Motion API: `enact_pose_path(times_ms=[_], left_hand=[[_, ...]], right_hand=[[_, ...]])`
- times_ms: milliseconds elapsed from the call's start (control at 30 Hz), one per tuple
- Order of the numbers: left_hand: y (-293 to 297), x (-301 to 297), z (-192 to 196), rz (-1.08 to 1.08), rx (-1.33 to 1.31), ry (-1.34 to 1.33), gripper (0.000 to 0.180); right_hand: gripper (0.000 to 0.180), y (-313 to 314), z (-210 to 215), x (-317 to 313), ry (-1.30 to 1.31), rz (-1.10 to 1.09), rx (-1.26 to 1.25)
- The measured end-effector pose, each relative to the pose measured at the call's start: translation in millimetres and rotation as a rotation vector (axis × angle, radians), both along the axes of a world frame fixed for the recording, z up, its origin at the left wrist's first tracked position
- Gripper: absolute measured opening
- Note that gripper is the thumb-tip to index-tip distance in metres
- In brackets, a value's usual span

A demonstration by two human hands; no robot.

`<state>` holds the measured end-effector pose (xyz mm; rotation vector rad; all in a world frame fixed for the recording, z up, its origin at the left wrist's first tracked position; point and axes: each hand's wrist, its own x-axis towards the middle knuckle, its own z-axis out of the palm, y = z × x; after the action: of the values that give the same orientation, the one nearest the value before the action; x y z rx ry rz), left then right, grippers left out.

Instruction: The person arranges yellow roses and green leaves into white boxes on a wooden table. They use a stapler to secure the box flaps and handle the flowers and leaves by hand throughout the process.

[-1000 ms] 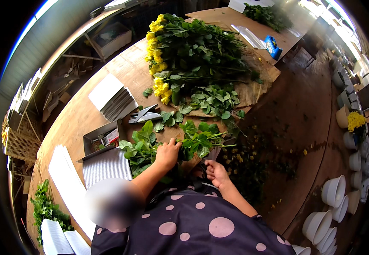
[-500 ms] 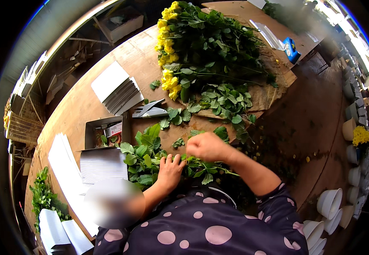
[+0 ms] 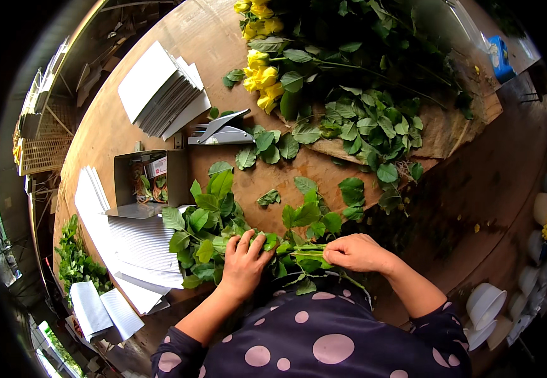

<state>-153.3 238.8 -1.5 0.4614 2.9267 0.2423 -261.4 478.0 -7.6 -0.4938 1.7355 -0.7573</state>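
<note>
Hold the stems (image 3: 301, 251) flat on the table (image 3: 223, 38) and keep them side by side so the bunch stays neat. The left hand (image 3: 245, 261) is curled over the leafy end, pressing it down. The right hand (image 3: 355, 252) pinches the bare ends tight. Pull gently so no leaves tear. The stems are thin and green, with many wide leaves (image 3: 204, 220), lying at the near edge of the table
</note>
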Motion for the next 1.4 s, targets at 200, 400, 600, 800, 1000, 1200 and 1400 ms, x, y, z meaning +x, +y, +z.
enact_pose_path(times_ms=[200,400,600,800,1000,1200,1400], left_hand=[[1,1,-5,-0.004,-0.018,-0.007,0.032],[-1,2,-9,-0.007,-0.013,-0.008,0.034],[0,0,-9,-0.021,-0.002,0.008,0.035],[-2,1,-11,0.008,-0.014,0.010,0.034],[-1,7,-13,0.012,0.005,0.030,0.028],[1,9,-18,0.032,-0.022,0.010,0.024],[3,6,-22,0.042,-0.051,0.041,0.022]], right_hand=[[0.026,7,-43,10,-0.070,-0.246,-0.094],[0.029,-8,-56,-5,0.017,-0.115,-0.076],[0.031,-47,-56,-29,0.135,-0.072,-0.138],[0.031,-37,-40,-39,-0.016,-0.147,-0.073],[0.028,-67,-55,-36,-0.153,-0.276,-0.033],[0.028,-125,-23,-40,-0.039,0.027,-0.146],[0.028,-108,-15,-38,0.419,0.508,-0.135]])
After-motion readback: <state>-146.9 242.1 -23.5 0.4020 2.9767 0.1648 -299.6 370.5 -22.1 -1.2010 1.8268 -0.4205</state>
